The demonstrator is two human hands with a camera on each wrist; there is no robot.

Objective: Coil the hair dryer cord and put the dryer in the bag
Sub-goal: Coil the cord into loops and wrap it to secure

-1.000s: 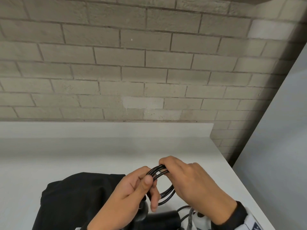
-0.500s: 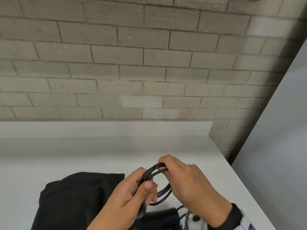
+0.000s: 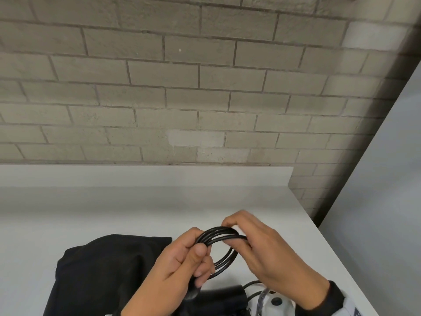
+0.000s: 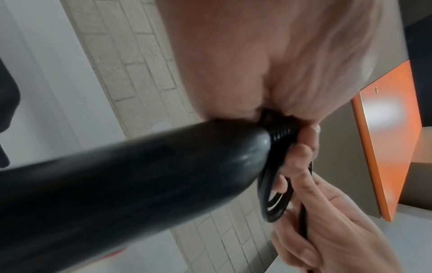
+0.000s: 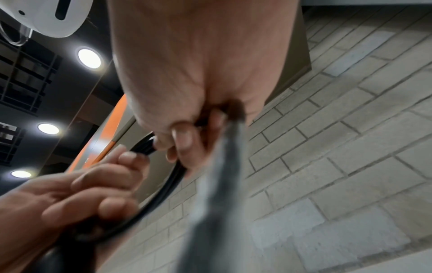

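Where brick wall [image 3: 182, 87] rises, white counter [image 3: 136, 213] bears a black bag [image 3: 102, 270].

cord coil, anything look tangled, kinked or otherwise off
Nothing stands out. The cord sits in neat stacked loops pinched between the left hand and right hand, above the black bag on the white table.

white counter [image 3: 127, 208] against a brick wall.
a black bag [image 3: 102, 270] lay on it near the front edge, crumpled.
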